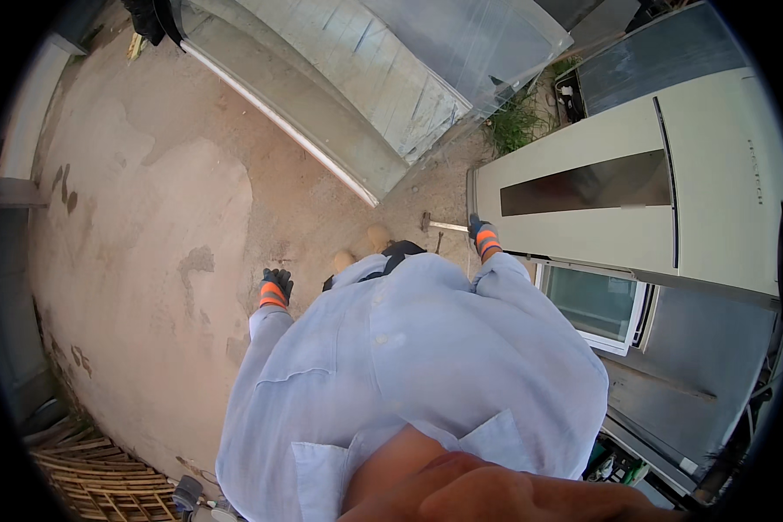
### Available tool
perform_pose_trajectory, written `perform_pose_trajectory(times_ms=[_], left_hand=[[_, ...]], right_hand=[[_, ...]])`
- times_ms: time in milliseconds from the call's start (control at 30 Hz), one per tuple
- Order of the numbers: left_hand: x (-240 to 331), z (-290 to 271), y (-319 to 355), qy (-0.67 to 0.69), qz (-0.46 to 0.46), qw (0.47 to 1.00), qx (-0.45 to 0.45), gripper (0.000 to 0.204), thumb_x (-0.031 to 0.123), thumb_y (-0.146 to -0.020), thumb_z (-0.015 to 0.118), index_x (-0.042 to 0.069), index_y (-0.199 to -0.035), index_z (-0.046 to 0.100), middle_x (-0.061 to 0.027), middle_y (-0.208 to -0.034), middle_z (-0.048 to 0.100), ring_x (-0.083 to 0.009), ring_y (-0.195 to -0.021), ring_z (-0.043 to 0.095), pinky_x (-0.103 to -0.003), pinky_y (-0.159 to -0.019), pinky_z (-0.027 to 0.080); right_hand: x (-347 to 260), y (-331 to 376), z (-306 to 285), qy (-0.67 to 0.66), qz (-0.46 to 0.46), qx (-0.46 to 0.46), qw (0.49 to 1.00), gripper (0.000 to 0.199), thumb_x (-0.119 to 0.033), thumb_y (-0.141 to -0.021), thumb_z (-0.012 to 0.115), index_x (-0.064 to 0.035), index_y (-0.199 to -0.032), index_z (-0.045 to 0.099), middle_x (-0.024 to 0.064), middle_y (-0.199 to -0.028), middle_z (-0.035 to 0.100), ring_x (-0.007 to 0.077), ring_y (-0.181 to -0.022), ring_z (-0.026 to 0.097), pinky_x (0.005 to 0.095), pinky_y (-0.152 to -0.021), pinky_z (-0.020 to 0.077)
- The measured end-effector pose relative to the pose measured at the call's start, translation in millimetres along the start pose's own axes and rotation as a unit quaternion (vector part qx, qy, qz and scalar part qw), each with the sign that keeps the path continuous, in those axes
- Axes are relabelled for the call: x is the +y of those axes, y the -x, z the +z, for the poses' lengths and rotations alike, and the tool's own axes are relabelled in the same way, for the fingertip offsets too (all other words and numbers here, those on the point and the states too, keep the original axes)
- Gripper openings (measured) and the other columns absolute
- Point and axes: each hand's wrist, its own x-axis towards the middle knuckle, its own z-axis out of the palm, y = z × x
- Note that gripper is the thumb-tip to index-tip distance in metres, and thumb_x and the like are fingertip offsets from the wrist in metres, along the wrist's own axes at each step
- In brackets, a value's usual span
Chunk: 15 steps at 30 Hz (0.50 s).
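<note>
My right hand (485, 235), in a dark glove with orange bands, is closed around the pale handle of a hammer (448, 227). The hammer's head points left, out over the ground in front of me. Just right of that hand is the end of a large cream appliance cabinet (583, 165) with a dark inset panel. My left hand (276, 287), gloved the same way, hangs at my left side over the bare ground; its fingers look loosely apart and nothing shows in them. A thin dark shape (438, 241) lies near my feet, too small to name.
Large glass panes (391, 96) and a pale-edged frame (287, 139) lie ahead. A white-framed window (592, 300) and grey sheets (705, 348) stand at the right. Grass (515, 123) grows beyond the cabinet. A slatted wooden stack (104, 478) is at the lower left.
</note>
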Motion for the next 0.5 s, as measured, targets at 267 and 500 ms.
perform_pose_trajectory(times_ms=[267, 500], left_hand=[[-27, -12, -16, -0.032, 0.003, 0.999, 0.034, 0.043, 0.041, -0.105, 0.044, 0.017, -0.14, 0.051, -0.0041, -0.14, 0.061, -0.0224, -0.122, 0.062, -0.046, -0.095, 0.05], [-37, -27, -1, 0.033, 0.007, 0.995, 0.091, 0.043, 0.038, -0.105, 0.039, 0.017, -0.142, 0.047, -0.0044, -0.142, 0.058, -0.023, -0.126, 0.059, -0.049, -0.099, 0.046]], right_hand=[[86, -6, 20, -0.175, 0.114, -0.091, 0.974, 0.062, -0.069, -0.093, 0.043, -0.0143, -0.103, 0.069, 0.0047, -0.095, 0.073, 0.0255, -0.076, 0.066, 0.0479, -0.068, 0.0465], [53, -32, 21, -0.165, 0.096, -0.209, 0.959, 0.058, -0.062, -0.099, 0.04, -0.0176, -0.133, 0.053, 0.0019, -0.131, 0.064, 0.0222, -0.114, 0.062, 0.0468, -0.083, 0.0463]])
